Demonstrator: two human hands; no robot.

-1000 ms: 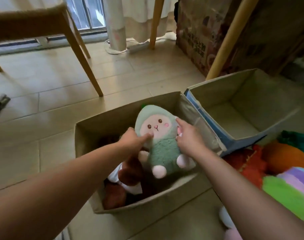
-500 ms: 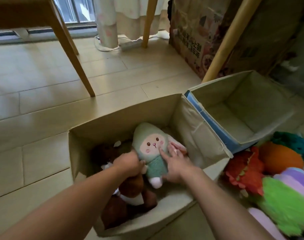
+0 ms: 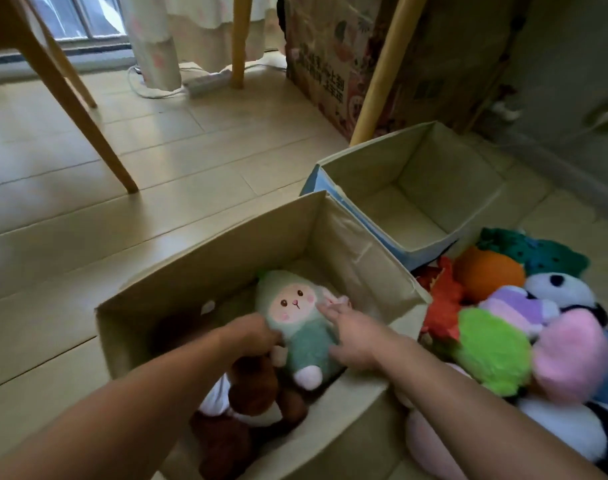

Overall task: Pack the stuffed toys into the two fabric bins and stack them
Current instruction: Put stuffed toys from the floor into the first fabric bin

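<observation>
Daylight enters through the window (image 3: 77, 26) far beyond the fingers and lays a pale sheen on the floor tiles (image 3: 177, 157) there. The room is otherwise dim, with a muted, greenish cast. The inside of the near bin (image 3: 330, 237), under the fingers of the left hand (image 3: 257, 332), sits in deep shadow, so the brown toy (image 3: 254, 386) shows little detail. The right hand (image 3: 356, 336) is slightly smeared at its fingertips. The whole picture is soft. Straight lines bow toward the edges, and the wall (image 3: 572, 81) far right of the fingers is dark and blurred.
</observation>
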